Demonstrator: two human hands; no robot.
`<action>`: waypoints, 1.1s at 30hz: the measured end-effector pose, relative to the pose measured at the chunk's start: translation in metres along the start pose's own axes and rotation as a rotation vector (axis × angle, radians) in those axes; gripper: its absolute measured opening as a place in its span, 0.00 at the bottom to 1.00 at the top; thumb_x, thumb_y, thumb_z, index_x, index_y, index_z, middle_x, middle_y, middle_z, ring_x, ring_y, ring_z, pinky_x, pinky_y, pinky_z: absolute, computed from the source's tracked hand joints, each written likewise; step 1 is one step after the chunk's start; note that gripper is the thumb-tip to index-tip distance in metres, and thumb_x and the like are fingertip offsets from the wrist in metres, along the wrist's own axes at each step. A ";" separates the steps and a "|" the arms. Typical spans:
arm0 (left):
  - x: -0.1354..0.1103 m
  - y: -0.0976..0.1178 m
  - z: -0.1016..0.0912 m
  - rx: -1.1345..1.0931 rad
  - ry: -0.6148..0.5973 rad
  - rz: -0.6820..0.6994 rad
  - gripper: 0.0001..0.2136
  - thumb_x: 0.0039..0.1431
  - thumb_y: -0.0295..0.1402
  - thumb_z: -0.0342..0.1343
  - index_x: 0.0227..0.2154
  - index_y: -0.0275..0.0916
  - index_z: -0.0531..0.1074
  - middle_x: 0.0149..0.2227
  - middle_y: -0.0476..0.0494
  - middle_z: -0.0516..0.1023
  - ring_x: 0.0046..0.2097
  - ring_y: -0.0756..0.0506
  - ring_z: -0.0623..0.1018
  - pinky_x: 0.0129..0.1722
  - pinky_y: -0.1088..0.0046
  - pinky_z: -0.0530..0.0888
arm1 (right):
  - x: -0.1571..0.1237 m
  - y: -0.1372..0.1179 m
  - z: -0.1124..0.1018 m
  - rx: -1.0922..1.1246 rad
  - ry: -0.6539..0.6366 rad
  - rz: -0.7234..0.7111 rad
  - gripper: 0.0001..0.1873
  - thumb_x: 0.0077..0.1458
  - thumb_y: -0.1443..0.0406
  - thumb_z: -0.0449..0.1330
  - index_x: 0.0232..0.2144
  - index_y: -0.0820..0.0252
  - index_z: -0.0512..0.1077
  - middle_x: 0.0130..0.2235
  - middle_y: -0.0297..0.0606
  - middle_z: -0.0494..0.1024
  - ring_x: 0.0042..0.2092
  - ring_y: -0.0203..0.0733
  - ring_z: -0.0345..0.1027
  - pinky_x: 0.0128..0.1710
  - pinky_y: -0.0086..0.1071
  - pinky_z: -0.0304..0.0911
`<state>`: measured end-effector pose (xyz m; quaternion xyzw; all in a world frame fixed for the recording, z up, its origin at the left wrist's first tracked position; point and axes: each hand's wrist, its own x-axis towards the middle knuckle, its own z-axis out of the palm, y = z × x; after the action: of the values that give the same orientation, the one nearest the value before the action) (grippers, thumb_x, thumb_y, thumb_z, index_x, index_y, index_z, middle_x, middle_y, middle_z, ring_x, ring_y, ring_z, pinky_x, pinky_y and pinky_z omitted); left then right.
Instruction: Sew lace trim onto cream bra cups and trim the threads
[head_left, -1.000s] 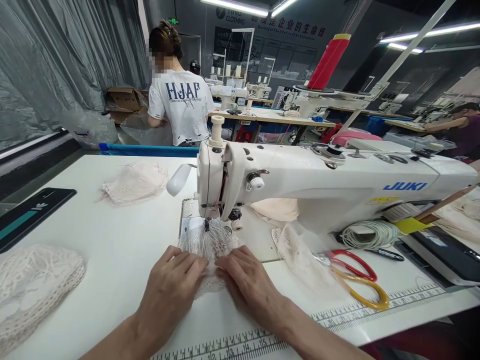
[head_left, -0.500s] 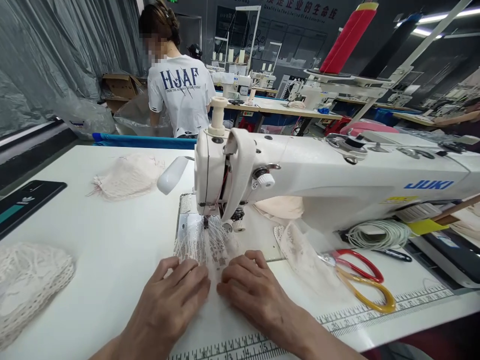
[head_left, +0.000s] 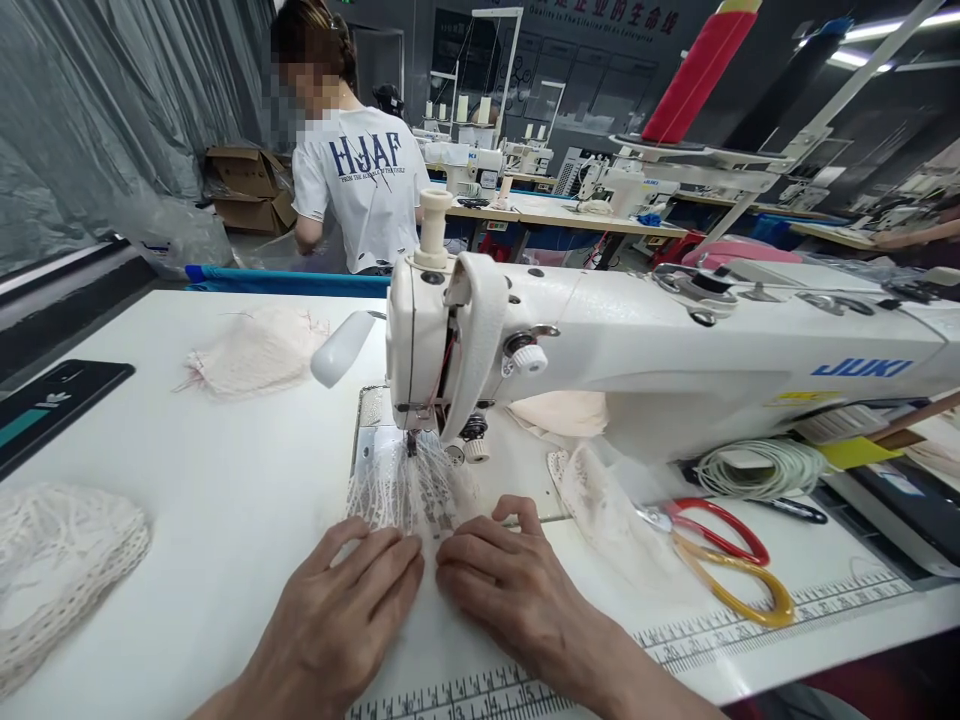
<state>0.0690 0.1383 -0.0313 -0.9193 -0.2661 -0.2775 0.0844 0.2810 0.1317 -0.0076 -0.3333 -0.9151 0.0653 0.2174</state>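
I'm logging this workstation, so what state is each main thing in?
Lace: under presser foot, fanned out
Left hand: fingers bent, on lace
Right hand: fingers bent, on lace
Juki sewing machine: threaded in red
Scissors: lying down, blades mostly hidden
Cord: coiled
Red thread cone: mounted on stand

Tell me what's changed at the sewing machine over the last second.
The left hand and right hand have slid slightly back from the sewing machine, baring more lace. The scalloped edge that showed between them is now out of sight. Both hands remain on the lace; the sewing machine and scissors stay put.
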 end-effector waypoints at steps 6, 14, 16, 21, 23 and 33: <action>0.000 0.001 -0.001 0.029 0.032 0.003 0.14 0.64 0.19 0.42 0.42 0.29 0.73 0.44 0.37 0.78 0.45 0.41 0.75 0.47 0.59 0.64 | 0.001 -0.002 0.000 -0.006 0.028 0.005 0.14 0.65 0.73 0.44 0.34 0.61 0.69 0.35 0.36 0.74 0.37 0.37 0.64 0.41 0.40 0.46; -0.001 0.002 0.001 -0.044 0.037 -0.026 0.14 0.66 0.22 0.41 0.43 0.33 0.72 0.43 0.40 0.78 0.47 0.43 0.74 0.48 0.62 0.63 | 0.002 -0.001 -0.001 -0.027 0.017 0.002 0.12 0.64 0.73 0.46 0.33 0.61 0.68 0.35 0.35 0.74 0.37 0.37 0.65 0.41 0.39 0.46; -0.002 0.002 0.002 -0.032 0.009 -0.013 0.14 0.66 0.23 0.41 0.44 0.33 0.72 0.42 0.41 0.78 0.46 0.44 0.74 0.48 0.62 0.62 | 0.002 -0.001 0.000 -0.028 0.013 0.000 0.12 0.64 0.73 0.46 0.33 0.61 0.68 0.35 0.35 0.74 0.38 0.37 0.65 0.42 0.39 0.46; -0.001 0.000 0.002 -0.032 0.050 0.017 0.12 0.66 0.25 0.44 0.41 0.33 0.73 0.41 0.41 0.78 0.45 0.44 0.74 0.47 0.62 0.61 | 0.002 -0.001 -0.002 -0.001 0.008 0.001 0.10 0.64 0.64 0.51 0.32 0.61 0.68 0.35 0.34 0.73 0.38 0.37 0.65 0.42 0.38 0.47; 0.002 0.000 0.000 -0.017 0.066 0.027 0.13 0.67 0.26 0.42 0.41 0.33 0.73 0.40 0.42 0.79 0.44 0.45 0.74 0.46 0.63 0.61 | 0.004 0.000 -0.004 0.037 0.006 -0.009 0.17 0.61 0.53 0.53 0.33 0.61 0.67 0.36 0.36 0.73 0.38 0.38 0.65 0.42 0.37 0.48; 0.019 -0.022 -0.002 -0.020 -0.076 -0.044 0.11 0.67 0.35 0.45 0.37 0.38 0.71 0.34 0.48 0.76 0.38 0.47 0.74 0.45 0.64 0.59 | 0.037 0.033 0.008 -0.158 0.113 -0.013 0.39 0.51 0.37 0.45 0.41 0.68 0.68 0.40 0.49 0.76 0.38 0.47 0.67 0.46 0.44 0.55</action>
<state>0.0694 0.1643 -0.0190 -0.9240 -0.2863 -0.2467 0.0588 0.2710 0.1807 -0.0105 -0.3465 -0.9058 -0.0274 0.2422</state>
